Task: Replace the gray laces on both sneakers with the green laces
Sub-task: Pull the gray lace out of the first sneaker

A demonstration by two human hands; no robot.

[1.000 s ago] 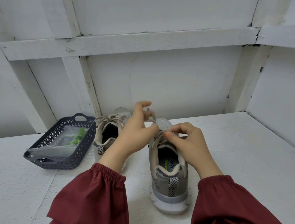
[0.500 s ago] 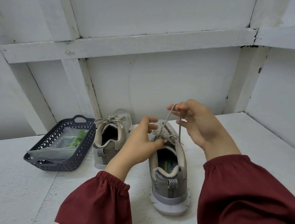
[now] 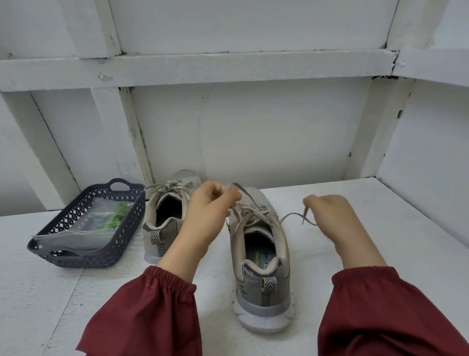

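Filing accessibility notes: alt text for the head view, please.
The left hand and right hand each pinch one end of the near sneaker's gray lace, bow undone. The other sneaker, bow tied, stands beside a basket holding bagged green laces.

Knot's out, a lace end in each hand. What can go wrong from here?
1. The left hand and right hand both pinch the gray lace; nothing steadies the near sneaker, so it may slide or tip.
2. The lace is crossed through the eyelets; yanking could jam it.
3. The green laces sit bagged in the basket, needing a free hand.
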